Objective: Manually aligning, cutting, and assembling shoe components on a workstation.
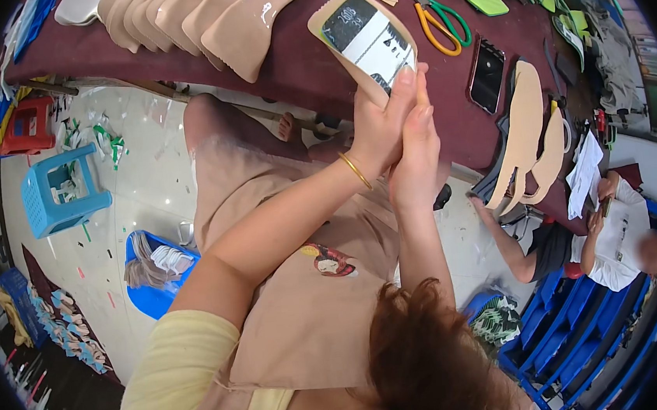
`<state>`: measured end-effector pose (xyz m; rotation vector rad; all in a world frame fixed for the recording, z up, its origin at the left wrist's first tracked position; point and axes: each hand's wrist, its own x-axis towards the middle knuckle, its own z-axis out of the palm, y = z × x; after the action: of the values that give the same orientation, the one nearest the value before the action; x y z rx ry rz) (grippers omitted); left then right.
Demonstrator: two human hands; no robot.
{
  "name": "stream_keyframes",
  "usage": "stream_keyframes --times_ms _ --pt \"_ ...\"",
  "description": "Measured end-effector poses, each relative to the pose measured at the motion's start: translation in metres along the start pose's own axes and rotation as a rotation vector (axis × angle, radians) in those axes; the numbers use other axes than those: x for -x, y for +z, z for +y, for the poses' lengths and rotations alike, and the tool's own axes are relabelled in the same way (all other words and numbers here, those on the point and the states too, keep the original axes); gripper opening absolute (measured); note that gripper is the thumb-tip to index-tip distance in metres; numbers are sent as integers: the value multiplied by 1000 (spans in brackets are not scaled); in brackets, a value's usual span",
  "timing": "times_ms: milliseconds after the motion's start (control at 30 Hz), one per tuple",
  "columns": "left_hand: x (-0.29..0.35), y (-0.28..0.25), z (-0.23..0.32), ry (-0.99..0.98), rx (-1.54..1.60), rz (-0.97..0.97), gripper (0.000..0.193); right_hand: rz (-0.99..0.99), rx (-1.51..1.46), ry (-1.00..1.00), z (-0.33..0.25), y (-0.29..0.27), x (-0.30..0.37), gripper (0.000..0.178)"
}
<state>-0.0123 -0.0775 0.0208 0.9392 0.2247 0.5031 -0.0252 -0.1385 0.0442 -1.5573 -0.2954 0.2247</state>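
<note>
So the tan insole (357,72) is up in front of the maroon table (287,91), narrow end down in the left hand (381,131). That hand's closed around it, thumb along the face by the patch (374,41); its other fingers are mostly hidden. Right hand (415,154) is pressed against the left, fingers bunched close, and I honestly can't tell if they're gripping the insole too. Wide rounded end sticks up clear of the fingers, tilted a bit left. Smooth tan border, black-and-white patch with printing, greenish spot near one edge.
</note>
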Motion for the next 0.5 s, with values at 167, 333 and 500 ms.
stream_keyframes --times_ms 167,333,500 --pt "-21 -13 -9 -134 38 98 30 -142 266 2 -8 -9 16 51" --pt "-14 -53 7 -316 24 -305 38 40 18 149 -5 -32 -12 31" --pt "1 -57 23 -328 -79 -460 31 -169 317 235 -16 -38 -42 34"
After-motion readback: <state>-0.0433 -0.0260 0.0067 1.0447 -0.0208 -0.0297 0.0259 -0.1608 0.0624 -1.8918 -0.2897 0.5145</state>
